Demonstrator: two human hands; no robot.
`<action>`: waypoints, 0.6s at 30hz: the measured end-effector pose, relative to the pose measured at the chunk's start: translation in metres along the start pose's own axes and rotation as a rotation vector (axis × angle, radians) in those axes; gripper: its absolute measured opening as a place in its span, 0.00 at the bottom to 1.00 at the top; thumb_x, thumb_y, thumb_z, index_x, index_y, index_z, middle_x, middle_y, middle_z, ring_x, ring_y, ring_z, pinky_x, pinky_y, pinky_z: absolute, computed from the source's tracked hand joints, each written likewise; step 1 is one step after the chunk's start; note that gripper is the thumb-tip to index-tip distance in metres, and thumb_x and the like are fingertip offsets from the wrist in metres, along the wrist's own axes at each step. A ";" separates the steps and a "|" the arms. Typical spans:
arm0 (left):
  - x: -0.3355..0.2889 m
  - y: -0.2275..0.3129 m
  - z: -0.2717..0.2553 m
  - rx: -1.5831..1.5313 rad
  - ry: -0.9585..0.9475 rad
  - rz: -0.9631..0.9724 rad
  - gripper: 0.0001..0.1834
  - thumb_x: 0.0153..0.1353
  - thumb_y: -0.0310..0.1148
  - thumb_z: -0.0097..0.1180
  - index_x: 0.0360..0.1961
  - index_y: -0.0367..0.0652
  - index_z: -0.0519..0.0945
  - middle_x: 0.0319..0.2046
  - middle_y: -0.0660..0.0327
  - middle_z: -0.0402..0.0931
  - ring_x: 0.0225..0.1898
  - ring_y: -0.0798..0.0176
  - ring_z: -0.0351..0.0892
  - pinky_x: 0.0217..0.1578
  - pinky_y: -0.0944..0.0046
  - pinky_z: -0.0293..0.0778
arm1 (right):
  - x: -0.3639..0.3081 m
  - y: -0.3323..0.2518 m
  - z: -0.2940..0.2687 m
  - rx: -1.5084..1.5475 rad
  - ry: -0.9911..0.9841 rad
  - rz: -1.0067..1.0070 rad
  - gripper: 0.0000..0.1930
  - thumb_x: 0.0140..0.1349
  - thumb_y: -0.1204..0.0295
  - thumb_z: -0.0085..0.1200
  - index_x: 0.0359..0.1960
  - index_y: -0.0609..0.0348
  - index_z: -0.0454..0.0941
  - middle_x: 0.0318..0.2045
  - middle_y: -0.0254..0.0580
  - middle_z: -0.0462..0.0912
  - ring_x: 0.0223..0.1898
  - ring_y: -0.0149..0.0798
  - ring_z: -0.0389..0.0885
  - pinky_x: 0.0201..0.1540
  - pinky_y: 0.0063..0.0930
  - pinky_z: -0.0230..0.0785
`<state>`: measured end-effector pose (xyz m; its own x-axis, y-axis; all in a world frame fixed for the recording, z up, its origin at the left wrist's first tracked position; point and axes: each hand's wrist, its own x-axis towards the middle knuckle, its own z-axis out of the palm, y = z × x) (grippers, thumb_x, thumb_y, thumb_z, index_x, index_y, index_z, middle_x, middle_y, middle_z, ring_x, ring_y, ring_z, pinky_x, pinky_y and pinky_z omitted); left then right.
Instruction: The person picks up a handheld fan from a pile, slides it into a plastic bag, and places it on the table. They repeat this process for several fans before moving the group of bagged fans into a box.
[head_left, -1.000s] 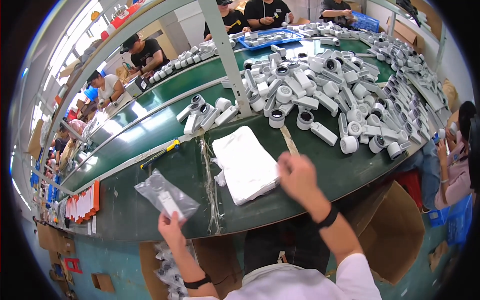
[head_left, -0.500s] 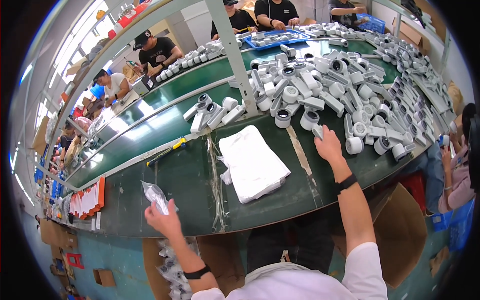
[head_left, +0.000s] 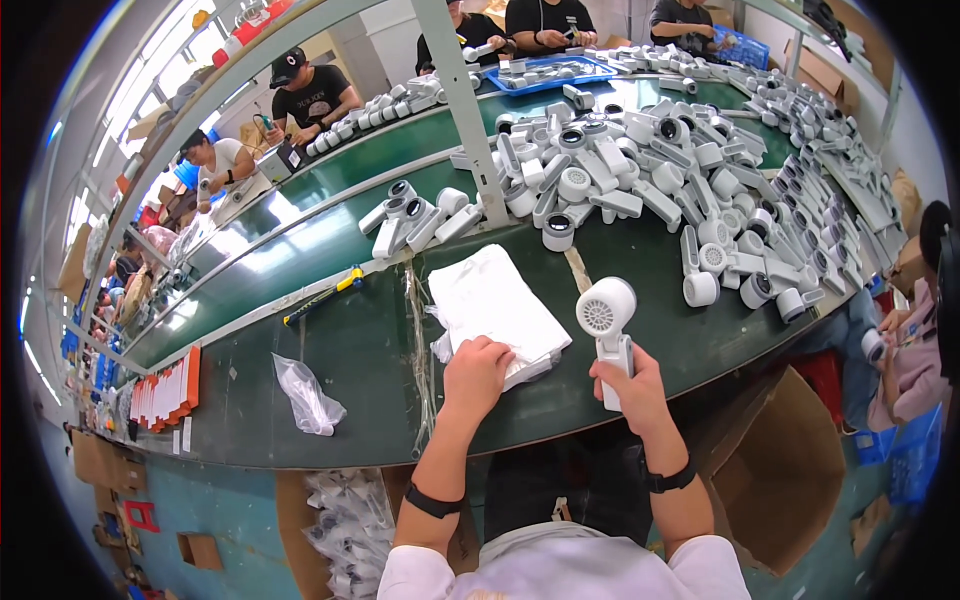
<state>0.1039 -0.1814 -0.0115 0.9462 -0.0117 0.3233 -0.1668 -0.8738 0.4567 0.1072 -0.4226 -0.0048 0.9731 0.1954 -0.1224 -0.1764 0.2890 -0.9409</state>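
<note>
My right hand (head_left: 632, 388) grips a light grey hand-held fan (head_left: 608, 310) by its handle, upright, with the round grille of its head showing. My left hand (head_left: 478, 374) is closed at the near edge of a stack of thin white plastic bags (head_left: 497, 307), its fingers pinched on the top layer. Left of the stack, a clear plastic bag (head_left: 305, 396) with a pale item inside lies on the green bench, apart from both hands. A big heap of similar grey fans (head_left: 640, 160) covers the far right of the bench.
A yellow-and-black tool (head_left: 322, 296) lies left of the bags. Orange-edged white cards (head_left: 165, 390) stand at the left end. Below the bench are a carton of bagged fans (head_left: 345, 530) and a larger open carton (head_left: 785, 470). A metal post (head_left: 478, 130) rises mid-bench. Co-workers sit across.
My right hand has brought a fan from the heap toward me. The left hand has let go of the clear bag, leaving it on the bench, and moved right onto the white stack.
</note>
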 end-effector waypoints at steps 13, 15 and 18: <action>0.004 0.004 0.001 -0.292 0.149 -0.043 0.09 0.61 0.29 0.56 0.38 0.34 0.81 0.32 0.48 0.81 0.32 0.48 0.81 0.36 0.58 0.75 | 0.004 0.019 0.045 0.007 0.059 -0.029 0.12 0.56 0.74 0.62 0.38 0.61 0.73 0.26 0.33 0.77 0.22 0.25 0.74 0.25 0.21 0.65; 0.005 0.010 -0.002 -0.287 0.087 -0.078 0.09 0.60 0.29 0.57 0.37 0.35 0.81 0.31 0.49 0.81 0.32 0.49 0.81 0.36 0.59 0.74 | 0.005 0.020 0.049 0.006 0.075 -0.033 0.12 0.56 0.73 0.62 0.38 0.61 0.73 0.26 0.33 0.77 0.23 0.25 0.74 0.25 0.21 0.65; 0.006 0.007 -0.004 -0.225 0.027 -0.070 0.10 0.57 0.32 0.61 0.36 0.36 0.82 0.29 0.52 0.80 0.32 0.51 0.80 0.35 0.59 0.74 | 0.005 0.020 0.054 -0.002 0.087 -0.044 0.12 0.57 0.73 0.61 0.39 0.61 0.73 0.26 0.32 0.77 0.23 0.24 0.74 0.25 0.20 0.65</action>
<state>0.1075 -0.1856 -0.0025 0.9504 0.0604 0.3050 -0.1617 -0.7418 0.6508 0.1005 -0.3656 -0.0072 0.9891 0.1007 -0.1073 -0.1326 0.2940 -0.9465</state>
